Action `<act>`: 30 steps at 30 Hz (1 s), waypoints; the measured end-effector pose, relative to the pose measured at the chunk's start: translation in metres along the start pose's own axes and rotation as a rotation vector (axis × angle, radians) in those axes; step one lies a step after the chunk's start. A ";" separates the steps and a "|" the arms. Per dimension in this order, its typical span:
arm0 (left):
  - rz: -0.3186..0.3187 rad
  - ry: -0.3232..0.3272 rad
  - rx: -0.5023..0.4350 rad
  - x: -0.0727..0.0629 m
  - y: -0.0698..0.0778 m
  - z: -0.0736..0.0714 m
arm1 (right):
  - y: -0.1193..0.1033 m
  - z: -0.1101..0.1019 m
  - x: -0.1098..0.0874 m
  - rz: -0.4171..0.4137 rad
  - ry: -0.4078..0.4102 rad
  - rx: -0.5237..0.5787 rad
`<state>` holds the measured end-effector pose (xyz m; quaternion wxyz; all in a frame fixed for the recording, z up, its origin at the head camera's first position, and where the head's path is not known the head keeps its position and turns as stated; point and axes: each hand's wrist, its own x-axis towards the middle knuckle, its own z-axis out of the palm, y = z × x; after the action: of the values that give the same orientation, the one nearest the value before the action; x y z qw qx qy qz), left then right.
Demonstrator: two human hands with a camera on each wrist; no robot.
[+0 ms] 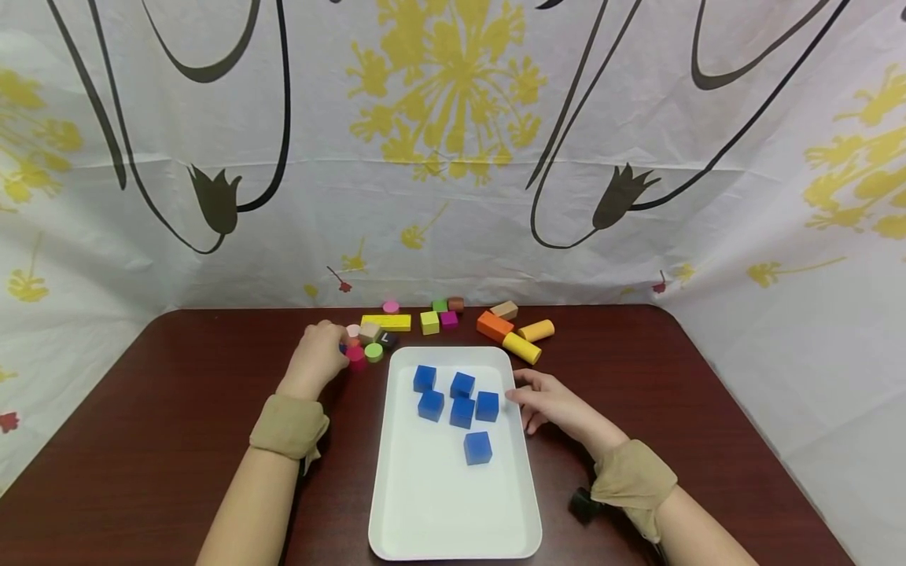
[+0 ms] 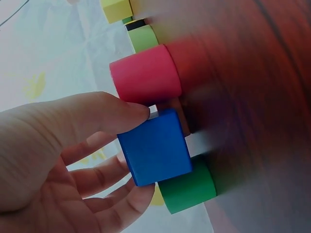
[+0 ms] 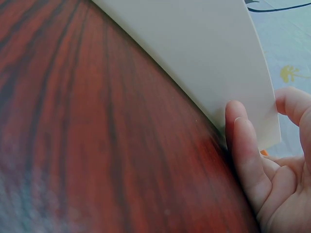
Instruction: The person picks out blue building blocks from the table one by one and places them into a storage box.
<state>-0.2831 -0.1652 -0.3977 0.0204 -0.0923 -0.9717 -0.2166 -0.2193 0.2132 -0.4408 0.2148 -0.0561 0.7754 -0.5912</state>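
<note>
My left hand is at the left end of a group of coloured blocks. Its thumb and fingers pinch a blue cube, clear in the left wrist view and mostly hidden by the hand in the head view. A red cylinder and a green cylinder stand close beside the cube. Several blue cubes lie in the upper half of a white tray. At the tray's right side, my right hand holds the wall, one fingertip at the rim and other fingers against the outside.
Behind the tray lie a long yellow block, a yellow-green cube and a purple cube. An orange block and yellow cylinders sit at its far right corner. A patterned curtain hangs behind the dark table.
</note>
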 end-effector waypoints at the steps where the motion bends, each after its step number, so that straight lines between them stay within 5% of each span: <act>1: 0.001 0.002 -0.003 0.000 0.000 -0.001 | 0.000 0.000 0.000 -0.001 0.000 0.001; 14: 0.023 0.031 -0.039 -0.003 0.004 -0.011 | 0.002 0.000 0.002 -0.012 0.002 -0.008; 30: 0.056 0.018 -0.091 -0.018 0.036 -0.025 | 0.002 0.000 0.002 -0.015 -0.004 0.004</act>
<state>-0.2590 -0.1472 -0.3615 0.0312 -0.1185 -0.9576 -0.2607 -0.2210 0.2133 -0.4432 0.2120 -0.0630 0.7733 -0.5942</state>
